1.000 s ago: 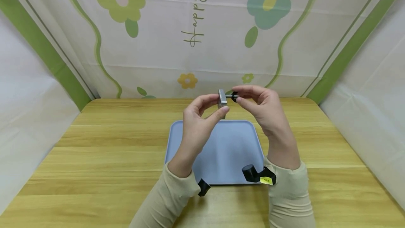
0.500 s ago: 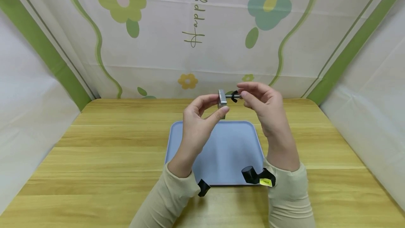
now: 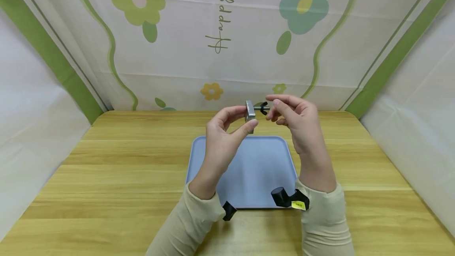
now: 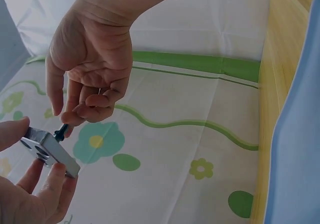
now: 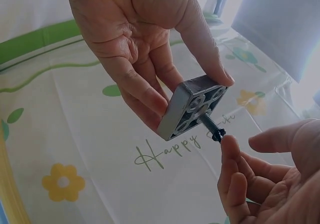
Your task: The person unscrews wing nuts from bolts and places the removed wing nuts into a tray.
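My left hand (image 3: 222, 137) holds a small square metal block (image 3: 249, 110) upright between thumb and fingers. In the right wrist view the block's hollow side, with round openings, faces the camera, and a threaded bolt (image 5: 206, 119) sticks out of its middle. A black wing nut (image 3: 263, 108) sits on the bolt, near its outer end. My right hand (image 3: 302, 125) is just right of the nut. Its index fingertip (image 5: 230, 146) touches or nearly touches the nut from below, while the thumb stands apart. The other right fingers are bent loosely.
A light blue tray (image 3: 256, 169) lies on the wooden table (image 3: 124, 177) below the hands. A flower-printed white cloth (image 3: 177, 50) hangs behind the table. Black wrist cameras (image 3: 281, 196) sit at both sleeves.
The right thumb and index finger have come off the wing nut, drawn back right, then the index finger has returned near it with the thumb apart. The left hand and block stay put.
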Available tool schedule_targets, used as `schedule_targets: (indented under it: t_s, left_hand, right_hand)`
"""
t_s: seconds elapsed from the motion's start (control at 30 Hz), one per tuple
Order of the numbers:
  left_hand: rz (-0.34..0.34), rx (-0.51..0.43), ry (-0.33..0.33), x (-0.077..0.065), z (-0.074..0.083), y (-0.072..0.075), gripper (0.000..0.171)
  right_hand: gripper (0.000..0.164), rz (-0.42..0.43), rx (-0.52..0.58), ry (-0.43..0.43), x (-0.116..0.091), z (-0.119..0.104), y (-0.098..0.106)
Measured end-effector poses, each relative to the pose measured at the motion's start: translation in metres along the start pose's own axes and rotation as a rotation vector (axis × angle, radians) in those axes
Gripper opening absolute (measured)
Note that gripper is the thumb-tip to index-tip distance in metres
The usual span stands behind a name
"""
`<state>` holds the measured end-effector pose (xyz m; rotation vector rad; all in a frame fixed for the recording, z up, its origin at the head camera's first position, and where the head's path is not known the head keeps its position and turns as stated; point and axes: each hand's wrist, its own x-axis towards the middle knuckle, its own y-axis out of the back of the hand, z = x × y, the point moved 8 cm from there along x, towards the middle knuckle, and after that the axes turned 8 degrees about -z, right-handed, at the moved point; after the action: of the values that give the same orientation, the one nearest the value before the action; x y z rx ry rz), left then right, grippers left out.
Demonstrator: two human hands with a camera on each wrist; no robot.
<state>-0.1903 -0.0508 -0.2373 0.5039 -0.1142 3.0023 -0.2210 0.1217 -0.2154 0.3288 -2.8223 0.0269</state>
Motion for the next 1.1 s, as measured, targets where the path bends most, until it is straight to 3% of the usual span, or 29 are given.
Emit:
schedule_targets:
  t_s: [0.83, 1.1]
  left_hand:
    - [-0.016, -0.031, -0.015, -0.0006, 0.0019, -0.0018, 0.034]
    - [-0.016, -0.021, -0.012, -0.0007, 0.0014, -0.0008, 0.034]
  right_hand:
    - [0.017, -0.054, 0.023, -0.017, 0.0022, 0.0046, -0.0035]
    - [0.019, -0.091, 0.013, 0.029, 0.0022, 0.0013, -0.0061]
